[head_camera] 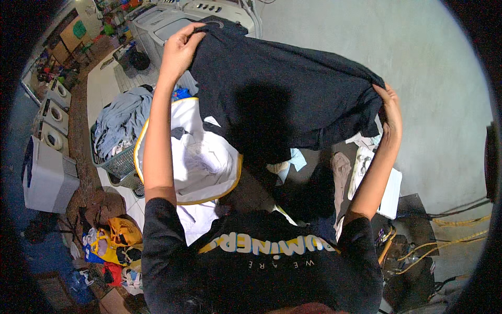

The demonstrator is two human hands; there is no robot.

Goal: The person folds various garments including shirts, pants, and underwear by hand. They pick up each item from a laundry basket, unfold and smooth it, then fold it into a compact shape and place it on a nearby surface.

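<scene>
A black cloth garment (313, 82) is stretched out in the air in front of me. At its upper left corner my left hand (182, 47) pinches the fabric between thumb and fingers. Farther right and lower, my right hand (389, 104) grips the opposite edge. The cloth sags between the two hands, and a dark shadow falls on its middle. Under my left forearm stands a white fabric hamper (188, 192) with yellow trim, holding white cloth. Part of it is hidden by that arm.
Left of the hamper, a grey-green plastic basket (121, 161) holds piled grey-blue clothes (121, 117). A twin-tub washing machine (164, 27) stands beyond the garment. Front-loading washers (55, 114) line the far left. Full bags (113, 239) lie at lower left; yellow cables (443, 243) run at lower right.
</scene>
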